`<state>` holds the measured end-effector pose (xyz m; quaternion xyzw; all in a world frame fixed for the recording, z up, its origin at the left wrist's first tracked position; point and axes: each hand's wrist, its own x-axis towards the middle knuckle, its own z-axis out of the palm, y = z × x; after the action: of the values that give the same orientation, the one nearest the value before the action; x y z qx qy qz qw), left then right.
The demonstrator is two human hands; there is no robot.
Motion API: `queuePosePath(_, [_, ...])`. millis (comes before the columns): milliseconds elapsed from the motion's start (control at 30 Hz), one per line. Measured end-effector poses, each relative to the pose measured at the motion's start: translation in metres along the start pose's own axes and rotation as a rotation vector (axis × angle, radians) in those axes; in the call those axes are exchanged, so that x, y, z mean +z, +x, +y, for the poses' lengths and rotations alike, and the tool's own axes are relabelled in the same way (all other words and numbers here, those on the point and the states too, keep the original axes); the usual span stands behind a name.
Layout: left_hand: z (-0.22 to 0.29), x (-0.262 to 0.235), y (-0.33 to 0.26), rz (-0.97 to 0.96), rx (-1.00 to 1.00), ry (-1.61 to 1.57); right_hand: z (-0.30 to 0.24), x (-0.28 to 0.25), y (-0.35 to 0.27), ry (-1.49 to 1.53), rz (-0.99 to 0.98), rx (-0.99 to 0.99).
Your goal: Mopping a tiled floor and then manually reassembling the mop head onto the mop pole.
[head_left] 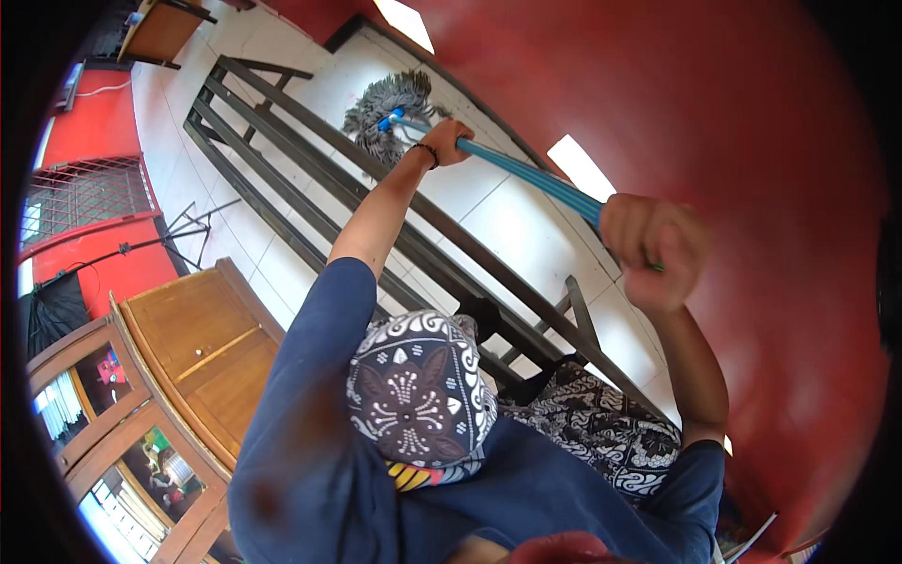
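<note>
Both of my hands grip the striped blue handle of a mop (pixel 526 172). My left hand (pixel 449 141), with a dark bracelet at the wrist, is closed round the handle close to the mop head. Higher up, near the handle's upper end, my right hand (pixel 656 246) is wrapped round it, slightly blurred. The shaggy grey mop head (pixel 381 101) lies spread on the white tiled floor (pixel 503 226), joined to the handle by a blue socket (pixel 390 119). My left arm reaches over a long dark slatted bench (pixel 324 132).
A red wall (pixel 714 122) rises close on the right, with a dark skirting along the floor. At left stand a wooden cabinet (pixel 193 324), a glass-fronted cabinet (pixel 103 414) and a black tripod stand (pixel 193 230). A brown wooden piece of furniture (pixel 162 33) is at the far left.
</note>
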<state>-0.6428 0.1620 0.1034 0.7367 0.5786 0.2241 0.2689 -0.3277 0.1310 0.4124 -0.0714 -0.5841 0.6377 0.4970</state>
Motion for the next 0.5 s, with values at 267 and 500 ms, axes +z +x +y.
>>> queuePosePath(267, [0.033, 0.017, -0.04, 0.012, 0.176, -0.162, -0.045, 0.031, -0.024, -0.055, -0.103, 0.004])
queuePosePath(500, [0.04, -0.015, -0.012, 0.102, 0.077, -0.101, -0.042, 0.031, 0.021, 0.047, 0.266, 0.209])
